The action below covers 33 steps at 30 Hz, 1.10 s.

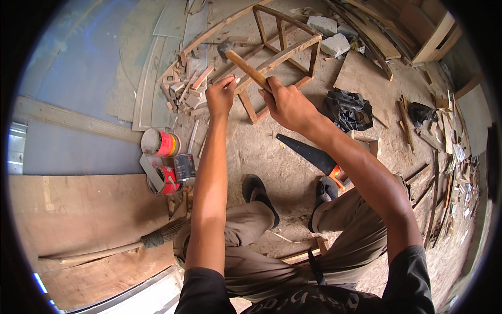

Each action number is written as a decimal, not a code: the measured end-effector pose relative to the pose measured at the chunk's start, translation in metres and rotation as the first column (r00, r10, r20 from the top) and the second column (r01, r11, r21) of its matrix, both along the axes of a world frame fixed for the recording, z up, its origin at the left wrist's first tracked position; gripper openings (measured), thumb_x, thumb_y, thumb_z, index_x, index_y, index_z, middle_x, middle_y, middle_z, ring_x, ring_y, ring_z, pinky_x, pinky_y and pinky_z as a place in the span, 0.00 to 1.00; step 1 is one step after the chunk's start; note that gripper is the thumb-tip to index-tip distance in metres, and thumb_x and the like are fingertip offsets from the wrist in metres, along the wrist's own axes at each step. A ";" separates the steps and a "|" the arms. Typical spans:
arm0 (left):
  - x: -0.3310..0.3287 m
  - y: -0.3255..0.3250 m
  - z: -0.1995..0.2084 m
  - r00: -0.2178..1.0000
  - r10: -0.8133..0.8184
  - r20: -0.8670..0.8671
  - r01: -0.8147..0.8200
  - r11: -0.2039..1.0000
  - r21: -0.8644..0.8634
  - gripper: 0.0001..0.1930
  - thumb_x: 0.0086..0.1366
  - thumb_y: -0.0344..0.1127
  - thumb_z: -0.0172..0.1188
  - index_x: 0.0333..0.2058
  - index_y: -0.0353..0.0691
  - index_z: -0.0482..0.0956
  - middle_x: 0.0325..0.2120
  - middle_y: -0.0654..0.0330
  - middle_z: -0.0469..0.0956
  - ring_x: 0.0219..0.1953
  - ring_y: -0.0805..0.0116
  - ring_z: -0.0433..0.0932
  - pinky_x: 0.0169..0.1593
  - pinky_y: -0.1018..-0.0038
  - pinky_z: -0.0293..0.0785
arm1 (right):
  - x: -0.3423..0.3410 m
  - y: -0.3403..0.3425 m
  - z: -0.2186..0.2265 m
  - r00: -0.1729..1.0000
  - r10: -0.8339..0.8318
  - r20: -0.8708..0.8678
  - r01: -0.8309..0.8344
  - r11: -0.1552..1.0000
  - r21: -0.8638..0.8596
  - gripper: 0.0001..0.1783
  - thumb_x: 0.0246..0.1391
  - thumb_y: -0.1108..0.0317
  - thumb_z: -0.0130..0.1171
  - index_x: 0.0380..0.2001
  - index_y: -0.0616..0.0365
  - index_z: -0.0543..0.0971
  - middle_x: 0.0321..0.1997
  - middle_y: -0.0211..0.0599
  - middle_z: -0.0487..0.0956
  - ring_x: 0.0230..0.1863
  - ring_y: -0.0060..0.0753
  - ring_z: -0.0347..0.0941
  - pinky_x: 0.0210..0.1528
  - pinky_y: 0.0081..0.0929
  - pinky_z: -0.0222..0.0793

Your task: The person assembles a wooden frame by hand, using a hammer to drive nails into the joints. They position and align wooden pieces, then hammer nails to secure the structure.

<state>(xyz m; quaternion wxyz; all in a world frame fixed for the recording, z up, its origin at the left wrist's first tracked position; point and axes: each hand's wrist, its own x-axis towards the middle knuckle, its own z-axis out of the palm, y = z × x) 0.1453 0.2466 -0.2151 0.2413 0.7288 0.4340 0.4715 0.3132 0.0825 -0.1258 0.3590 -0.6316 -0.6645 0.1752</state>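
My right hand is wrapped round the wooden handle of a hammer; its dark head lies at the far end, up and to the left. My left hand is pinched closed beside the near left corner of a wooden frame. Whatever sits between its fingertips is too small to make out. The frame is box-shaped, built from brown wooden bars, and stands on the floor ahead of me. Both forearms reach forward over my knees.
A handsaw with an orange handle lies by my right foot. Paint cans stand left, near a broom. Wood offcuts pile beyond them. A black plastic bag and concrete blocks lie right of the frame.
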 end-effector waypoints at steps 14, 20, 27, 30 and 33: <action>-0.001 0.002 -0.001 0.999 0.018 -0.043 -0.018 1.000 -0.016 0.11 0.56 0.35 0.69 0.37 0.39 0.86 0.31 0.54 0.85 0.31 0.68 0.84 0.37 0.76 0.76 | 0.005 0.005 -0.008 0.999 0.003 -0.036 -0.002 1.000 0.004 0.15 0.64 0.64 0.50 0.38 0.69 0.68 0.22 0.62 0.76 0.29 0.67 0.74 0.33 0.53 0.68; 0.000 0.003 -0.001 1.000 0.015 -0.019 -0.015 1.000 0.003 0.11 0.56 0.36 0.69 0.36 0.39 0.86 0.31 0.54 0.85 0.30 0.70 0.84 0.37 0.76 0.76 | 0.007 0.004 -0.012 1.000 -0.006 -0.031 0.005 1.000 -0.005 0.14 0.63 0.64 0.49 0.38 0.69 0.69 0.22 0.63 0.76 0.30 0.67 0.74 0.33 0.53 0.69; 0.000 0.002 0.001 0.999 0.014 -0.049 -0.012 0.999 0.043 0.11 0.56 0.36 0.69 0.36 0.38 0.86 0.30 0.54 0.85 0.31 0.68 0.85 0.38 0.76 0.77 | 0.006 0.005 -0.013 1.000 0.006 -0.026 -0.007 0.999 -0.034 0.14 0.62 0.65 0.49 0.38 0.69 0.67 0.24 0.65 0.76 0.31 0.68 0.75 0.35 0.54 0.70; -0.004 0.004 -0.001 0.998 0.016 -0.053 -0.013 0.999 0.047 0.11 0.56 0.36 0.69 0.36 0.38 0.86 0.30 0.53 0.85 0.32 0.67 0.85 0.38 0.76 0.77 | 0.001 0.000 -0.005 0.999 0.020 -0.027 -0.020 1.000 -0.016 0.14 0.62 0.66 0.48 0.38 0.70 0.66 0.26 0.67 0.77 0.33 0.69 0.75 0.38 0.56 0.72; -0.001 0.004 -0.002 1.000 0.009 -0.017 -0.009 1.000 0.007 0.11 0.56 0.36 0.69 0.36 0.37 0.86 0.31 0.54 0.85 0.32 0.67 0.85 0.38 0.76 0.77 | 0.005 0.001 -0.008 1.000 0.027 0.001 -0.027 0.999 -0.023 0.14 0.62 0.65 0.49 0.38 0.69 0.67 0.24 0.65 0.76 0.32 0.69 0.75 0.37 0.56 0.71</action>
